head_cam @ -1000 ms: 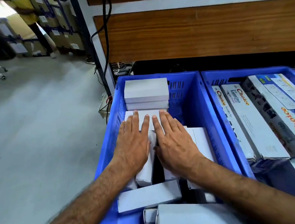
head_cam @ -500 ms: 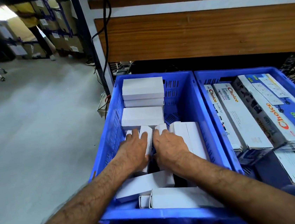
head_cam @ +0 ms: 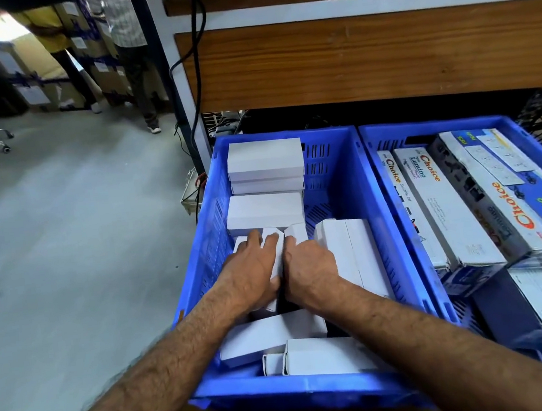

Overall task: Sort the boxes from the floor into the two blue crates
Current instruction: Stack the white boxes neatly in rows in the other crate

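Your left hand (head_cam: 254, 275) lies palm-down inside the left blue crate (head_cam: 202, 264), its fingers (head_cam: 255, 239) loosely spread and curled over the tops of the narrow white boxes (head_cam: 277, 255) standing side by side in the middle of the crate, long axes running away from you toward the far wall. Your right hand (head_cam: 310, 268) sits just beside it, touching the same row, fingers bent downward around a box edge; whether they truly clamp it you cannot tell from this angle. Beyond your fingertips, a flat white box (head_cam: 265, 211) lies crosswise, and behind it a stack of white boxes (head_cam: 265, 163) rests against the far-left corner, long sides left to right. To the right of your right hand, two larger white boxes (head_cam: 353, 256) lie pointing away from you. Nearer your forearms, more white boxes (head_cam: 267, 337) lie crosswise and tilted along the near wall. In the right blue crate (head_cam: 390, 171), touching the first, long printed "Choice" cartons (head_cam: 446, 212) lie lengthwise, pointing from the near side to the far wall, leaning on one another. A wooden bench panel (head_cam: 364, 56) rises behind both crates, black cables (head_cam: 197, 44) hang at its left post, and grey floor (head_cam: 65, 245) stretches away at left.
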The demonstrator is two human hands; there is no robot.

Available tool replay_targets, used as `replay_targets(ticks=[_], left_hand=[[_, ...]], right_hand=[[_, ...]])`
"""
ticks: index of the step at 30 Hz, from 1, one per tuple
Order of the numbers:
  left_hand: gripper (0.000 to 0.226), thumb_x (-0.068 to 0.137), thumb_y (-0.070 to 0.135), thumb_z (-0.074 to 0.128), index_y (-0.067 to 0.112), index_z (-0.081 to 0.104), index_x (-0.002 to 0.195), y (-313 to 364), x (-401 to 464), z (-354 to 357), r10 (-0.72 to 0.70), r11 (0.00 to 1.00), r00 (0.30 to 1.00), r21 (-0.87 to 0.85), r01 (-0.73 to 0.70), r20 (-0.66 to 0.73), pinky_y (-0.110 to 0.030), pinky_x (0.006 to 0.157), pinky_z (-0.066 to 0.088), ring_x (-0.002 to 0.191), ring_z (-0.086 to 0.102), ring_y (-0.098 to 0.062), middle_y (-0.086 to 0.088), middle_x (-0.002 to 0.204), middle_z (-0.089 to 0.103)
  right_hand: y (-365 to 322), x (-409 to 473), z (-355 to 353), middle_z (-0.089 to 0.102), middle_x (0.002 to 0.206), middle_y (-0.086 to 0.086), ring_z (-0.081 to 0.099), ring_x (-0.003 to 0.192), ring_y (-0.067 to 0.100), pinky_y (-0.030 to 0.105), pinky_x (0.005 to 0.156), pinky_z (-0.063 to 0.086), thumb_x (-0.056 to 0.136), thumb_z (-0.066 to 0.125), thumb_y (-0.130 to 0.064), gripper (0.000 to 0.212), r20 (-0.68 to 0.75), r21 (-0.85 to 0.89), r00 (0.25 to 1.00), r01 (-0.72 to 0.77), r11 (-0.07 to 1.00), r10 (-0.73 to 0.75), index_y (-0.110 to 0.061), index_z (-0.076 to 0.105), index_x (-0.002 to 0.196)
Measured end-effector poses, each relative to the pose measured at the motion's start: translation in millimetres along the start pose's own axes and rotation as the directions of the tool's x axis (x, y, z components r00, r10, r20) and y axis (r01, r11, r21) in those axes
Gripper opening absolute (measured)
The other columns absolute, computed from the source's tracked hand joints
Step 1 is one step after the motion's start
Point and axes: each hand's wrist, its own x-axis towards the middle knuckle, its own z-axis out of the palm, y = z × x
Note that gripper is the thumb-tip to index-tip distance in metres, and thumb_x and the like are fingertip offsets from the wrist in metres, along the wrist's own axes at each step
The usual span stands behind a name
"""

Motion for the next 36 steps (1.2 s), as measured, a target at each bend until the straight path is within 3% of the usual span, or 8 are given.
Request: replay_targets(ticks=[6,11,14,18,23,27,30,36], left_hand=[[0.067,0.089,0.031,0.070,0.024,0.039,0.148,-11,2,-8,0.014,0.999,1.000,-0.047,-0.013,0.026,-0.042,0.104,0.046,0.130,0.050,-0.023,-0.003,0.139,0.047],[0.140,0.048,0.048,0.098,0.030,0.015,0.159,-22,5,-35,0.043,0.894,0.962,-0.440,0.084,0.271,-0.027,0.101,0.048,0.114,0.052,-0.011,0.001,0.140,0.047],[0.159,0.032,0.060,0.097,0.036,0.006,0.161,-22,15,-53,0.050,0.781,0.954,-0.607,0.148,0.297,-0.026,0.104,0.049,0.119,0.055,-0.013,0.002,0.137,0.049],[0.132,0.051,0.042,0.094,0.022,0.020,0.159,-12,41,-64,0.015,0.781,0.983,-0.616,0.101,0.181,-0.006,0.078,0.047,0.103,0.064,-0.003,0.012,0.116,0.059],[0.062,0.066,0.025,0.084,0.014,0.055,0.119,-10,74,-67,-0.016,0.923,0.997,-0.382,0.046,0.081,-0.036,0.078,0.060,0.091,0.069,-0.023,-0.007,0.104,0.069],[0.088,0.069,0.030,0.089,0.016,0.041,0.141,-25,93,-62,0.003,0.997,1.000,-0.076,-0.003,-0.001,-0.037,0.102,0.046,0.116,0.053,-0.023,-0.005,0.125,0.053],[0.101,0.065,0.023,0.090,0.015,0.035,0.148,-38,102,-60,0.029,0.998,1.000,0.064,-0.029,0.006,-0.044,0.113,0.037,0.126,0.050,-0.027,-0.007,0.134,0.052],[0.110,0.065,0.023,0.092,0.015,0.030,0.155,-46,104,-46,0.047,0.992,0.998,0.115,-0.041,-0.048,-0.045,0.110,0.040,0.132,0.043,-0.032,-0.014,0.143,0.041]], right_hand=[[-1,-12,-30,0.054,0.123,0.017,0.058,0.106,0.031,0.032,0.072,0.038,0.093,0.062,-0.033,0.055,-0.049,0.039,0.998,0.027,0.999,-0.025,-0.020,0.037,0.140],[19,-10,-65,0.042,0.107,0.012,0.042,0.069,0.022,0.030,0.053,0.030,0.079,0.070,-0.047,0.080,-0.128,0.235,0.984,-0.088,0.968,0.121,-0.023,0.023,0.141],[24,-6,-58,0.041,0.113,0.010,0.050,0.076,0.025,0.031,0.059,0.039,0.080,0.070,-0.045,0.099,-0.138,0.548,0.970,-0.095,0.831,0.202,-0.028,0.003,0.152],[13,11,-42,0.051,0.130,0.011,0.064,0.105,0.031,0.043,0.071,0.062,0.078,0.071,-0.036,0.104,0.012,0.928,0.960,-0.116,0.354,0.281,-0.041,-0.004,0.149],[-2,37,-32,0.062,0.128,0.013,0.071,0.103,0.033,0.052,0.078,0.064,0.077,0.076,-0.024,0.100,0.110,0.982,0.942,-0.152,0.113,0.317,-0.023,0.005,0.148],[12,50,-33,0.045,0.144,0.017,0.062,0.110,0.029,0.040,0.092,0.057,0.078,0.081,-0.031,0.120,0.055,0.889,0.940,-0.199,0.412,0.337,-0.019,-0.007,0.159],[21,49,-33,0.031,0.137,0.014,0.060,0.094,0.030,0.041,0.087,0.057,0.086,0.076,-0.030,0.084,-0.125,0.616,0.966,-0.105,0.780,0.228,-0.014,0.024,0.150],[25,63,-31,0.036,0.136,0.012,0.055,0.114,0.035,0.049,0.093,0.055,0.095,0.064,-0.026,0.053,-0.158,0.304,0.987,0.027,0.952,0.022,-0.017,0.043,0.142]])
